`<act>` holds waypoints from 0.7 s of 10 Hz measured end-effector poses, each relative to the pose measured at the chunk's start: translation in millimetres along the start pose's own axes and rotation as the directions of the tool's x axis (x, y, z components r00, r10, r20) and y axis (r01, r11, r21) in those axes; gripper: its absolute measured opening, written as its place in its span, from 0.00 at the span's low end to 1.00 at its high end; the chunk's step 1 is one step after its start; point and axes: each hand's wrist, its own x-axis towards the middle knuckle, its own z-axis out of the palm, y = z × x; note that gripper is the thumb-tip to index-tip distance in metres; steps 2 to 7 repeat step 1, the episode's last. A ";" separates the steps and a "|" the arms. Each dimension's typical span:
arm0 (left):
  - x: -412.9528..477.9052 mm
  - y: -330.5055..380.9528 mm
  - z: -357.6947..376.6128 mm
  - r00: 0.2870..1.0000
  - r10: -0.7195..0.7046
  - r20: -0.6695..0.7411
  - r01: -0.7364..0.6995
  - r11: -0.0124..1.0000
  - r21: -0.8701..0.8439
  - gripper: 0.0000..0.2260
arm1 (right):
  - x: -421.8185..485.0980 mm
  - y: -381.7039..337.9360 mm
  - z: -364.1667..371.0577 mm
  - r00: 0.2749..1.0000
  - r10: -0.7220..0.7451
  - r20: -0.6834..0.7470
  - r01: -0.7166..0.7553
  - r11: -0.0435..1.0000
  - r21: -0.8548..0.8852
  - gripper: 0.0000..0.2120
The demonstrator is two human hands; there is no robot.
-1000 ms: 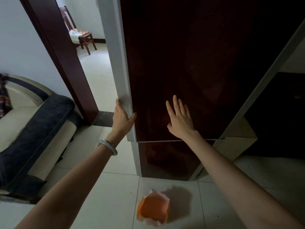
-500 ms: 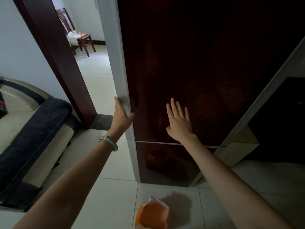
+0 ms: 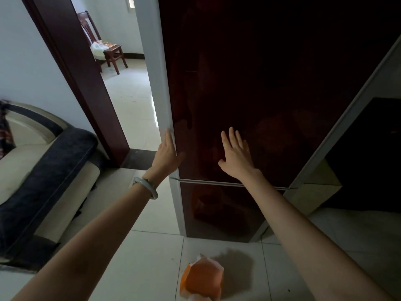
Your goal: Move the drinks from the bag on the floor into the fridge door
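The fridge door (image 3: 271, 83) is tall, glossy and dark red with a white left edge, and it stands shut in front of me. My left hand (image 3: 167, 155) clasps that left edge, fingers along the white side and thumb on the red front. My right hand (image 3: 235, 157) lies flat on the door front with fingers spread, holding nothing. A lower door (image 3: 217, 209) sits below a thin silver strip. An orange and white bag (image 3: 202, 279) stands on the floor tiles below my arms. No drinks are visible in it.
A dark and cream sofa (image 3: 43, 170) fills the left side. A dark red door frame (image 3: 82, 83) opens to a room with a wooden chair (image 3: 108, 48). A dark cabinet (image 3: 368, 159) stands to the right of the fridge.
My head has shifted a little, so the bag sits slightly lower in view. Both hands stay on the fridge door, which stays shut.
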 end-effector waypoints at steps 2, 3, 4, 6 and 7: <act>-25.4 20.5 7.8 0.997 0.050 0.064 -0.057 0.991 0.117 0.39 | -15.3 0.8 -2.7 1.000 -0.006 0.003 0.006 0.999 0.035 0.39; -25.4 20.5 7.8 0.997 0.050 0.064 -0.057 0.991 0.117 0.39 | -15.3 0.8 -2.7 1.000 -0.006 0.003 0.006 0.999 0.035 0.39; -25.4 20.5 7.8 0.997 0.050 0.064 -0.057 0.991 0.117 0.39 | -15.3 0.8 -2.7 1.000 -0.006 0.003 0.006 0.999 0.035 0.39; -25.4 20.5 7.8 0.997 0.050 0.064 -0.057 0.991 0.117 0.39 | -15.3 0.8 -2.7 1.000 -0.006 0.003 0.006 0.999 0.035 0.39; -25.4 20.5 7.8 0.997 0.050 0.064 -0.057 0.991 0.117 0.39 | -15.3 0.8 -2.7 1.000 -0.006 0.003 0.006 0.999 0.035 0.39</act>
